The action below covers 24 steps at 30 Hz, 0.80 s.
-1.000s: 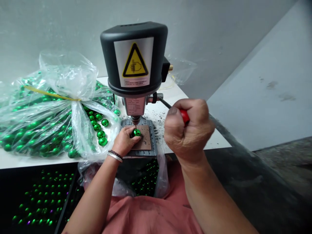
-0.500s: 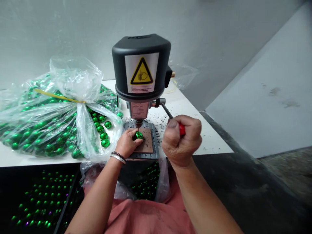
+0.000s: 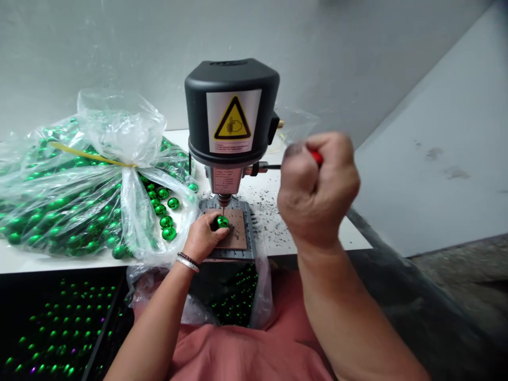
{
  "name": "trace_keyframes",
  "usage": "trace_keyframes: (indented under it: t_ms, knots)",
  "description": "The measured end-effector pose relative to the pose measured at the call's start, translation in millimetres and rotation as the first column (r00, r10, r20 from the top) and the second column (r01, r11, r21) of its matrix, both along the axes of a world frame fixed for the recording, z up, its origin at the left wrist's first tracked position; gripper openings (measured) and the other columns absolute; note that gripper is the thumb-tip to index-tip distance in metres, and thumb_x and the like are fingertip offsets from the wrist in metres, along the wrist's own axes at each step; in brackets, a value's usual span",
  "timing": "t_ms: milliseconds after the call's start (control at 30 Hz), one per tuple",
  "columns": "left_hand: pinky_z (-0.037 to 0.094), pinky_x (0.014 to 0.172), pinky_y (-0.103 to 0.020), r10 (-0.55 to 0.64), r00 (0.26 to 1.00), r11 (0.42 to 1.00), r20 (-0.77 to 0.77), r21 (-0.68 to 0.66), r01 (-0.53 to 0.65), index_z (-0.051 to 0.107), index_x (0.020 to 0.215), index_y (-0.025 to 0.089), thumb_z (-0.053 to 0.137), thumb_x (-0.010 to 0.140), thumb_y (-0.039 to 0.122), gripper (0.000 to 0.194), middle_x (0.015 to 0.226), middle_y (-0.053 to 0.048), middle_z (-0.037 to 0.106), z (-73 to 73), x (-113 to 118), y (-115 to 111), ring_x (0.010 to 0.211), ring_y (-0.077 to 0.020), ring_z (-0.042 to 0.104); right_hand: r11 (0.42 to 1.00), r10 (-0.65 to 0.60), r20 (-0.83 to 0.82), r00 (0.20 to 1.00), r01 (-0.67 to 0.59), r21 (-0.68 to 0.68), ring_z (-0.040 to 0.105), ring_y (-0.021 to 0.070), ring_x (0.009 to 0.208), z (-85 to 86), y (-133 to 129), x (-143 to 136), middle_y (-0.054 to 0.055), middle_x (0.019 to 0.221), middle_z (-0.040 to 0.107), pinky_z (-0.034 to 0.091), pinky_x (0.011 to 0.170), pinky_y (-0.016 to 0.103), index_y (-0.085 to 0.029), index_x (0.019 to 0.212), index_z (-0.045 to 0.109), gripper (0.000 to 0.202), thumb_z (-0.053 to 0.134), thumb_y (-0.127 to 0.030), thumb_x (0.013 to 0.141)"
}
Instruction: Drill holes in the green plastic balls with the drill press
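At the far left a clear plastic bag of shiny green balls [image 3: 71,196], tied with a yellow band, slumps across the white tabletop [image 3: 317,233]; its open mouth spills a few balls just beside the drill's base. Below the table edge a dark tray of more green balls [image 3: 59,328] sits in shadow.

The left hand [image 3: 204,238] pinches one small glossy green ball [image 3: 222,221] on the brown pad [image 3: 237,233] of the black-hooded bench drill [image 3: 232,114], directly under the thin bit. The bit's tip looks to sit at or just above the ball — contact cannot be told.

The right hand [image 3: 317,190] is clenched in a fist round the red-knobbed feed lever [image 3: 316,156], held high, level with the spindle.

By the look of it, the step in hand is the drilling stroke itself; the next move calls for a steady grip on the ball, fingertips clear of the bit.

Room is tight on the left, where the bag crowds the pad — to the right the shaving-strewn tabletop is open up to its edge.
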<state>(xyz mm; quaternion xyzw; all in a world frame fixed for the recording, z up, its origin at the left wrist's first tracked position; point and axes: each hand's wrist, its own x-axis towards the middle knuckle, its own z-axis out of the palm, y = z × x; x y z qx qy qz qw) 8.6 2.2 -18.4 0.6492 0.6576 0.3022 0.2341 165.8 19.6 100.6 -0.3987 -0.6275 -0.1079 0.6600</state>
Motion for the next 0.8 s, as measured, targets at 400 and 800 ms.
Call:
trace_keyframes:
  t_ms: [400,800]
  knots:
    - [0.047,0.073,-0.027,-0.157,0.98,0.986,0.118,-0.034,0.162,0.057,0.115,0.018,0.062,0.071,0.024,0.044,0.103,-0.006,0.06,23.6,-15,-66,0.075,-0.0115,0.056,0.988,0.063,-0.052,0.997,-0.07,-0.137,0.032,0.0007,0.054,19.1,8,1,-0.007,0.059,0.036,0.031,0.056,0.016,-0.015,0.069,0.043,0.019,0.044,-0.028,0.083]
    - [0.04,0.095,-0.036,0.168,0.971,0.981,-0.171,0.121,-0.149,0.062,0.109,0.013,0.048,0.082,0.033,0.036,0.108,-0.013,0.061,20.3,-60,-32,0.107,-0.0239,0.053,0.987,0.048,-0.07,0.996,-0.058,-0.153,0.034,0.0016,0.053,19.2,7,0,-0.007,0.058,0.041,0.031,0.053,0.016,-0.015,0.071,0.046,0.014,0.05,-0.025,0.08]
